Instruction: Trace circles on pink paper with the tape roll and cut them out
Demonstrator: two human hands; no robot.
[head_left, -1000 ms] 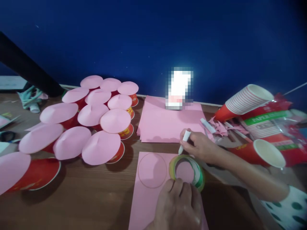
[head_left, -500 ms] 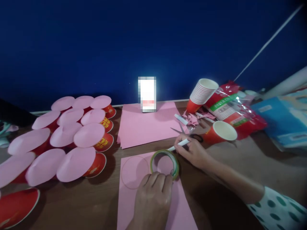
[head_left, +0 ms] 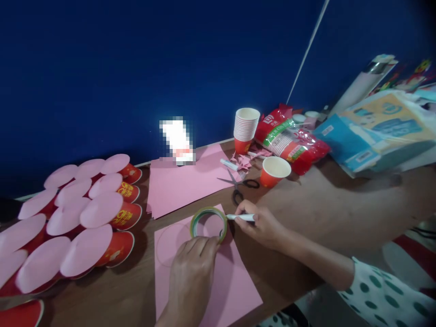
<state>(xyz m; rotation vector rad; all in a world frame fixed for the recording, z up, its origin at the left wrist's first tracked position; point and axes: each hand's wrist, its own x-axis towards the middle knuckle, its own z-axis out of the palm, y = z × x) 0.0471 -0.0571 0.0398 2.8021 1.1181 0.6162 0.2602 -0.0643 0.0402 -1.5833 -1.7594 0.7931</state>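
A pink paper sheet lies on the brown table in front of me, with a circle outline drawn at its upper left. A green-edged tape roll rests flat on the sheet. My left hand presses down on the roll's near rim, fingers bent over it. My right hand pinches a white pen, whose tip sits against the roll's right side. My right forearm crosses the table from a white sleeve with green dots.
Many upturned red cups capped with pink paper discs fill the left. A stack of pink sheets, scissors, a single red cup, a cup stack, a red packet and blue boxes lie behind and to the right.
The view has swung right, so everything has shifted left in the picture. The pen has moved round from the roll's top to its right side. My left hand has stayed on the roll.
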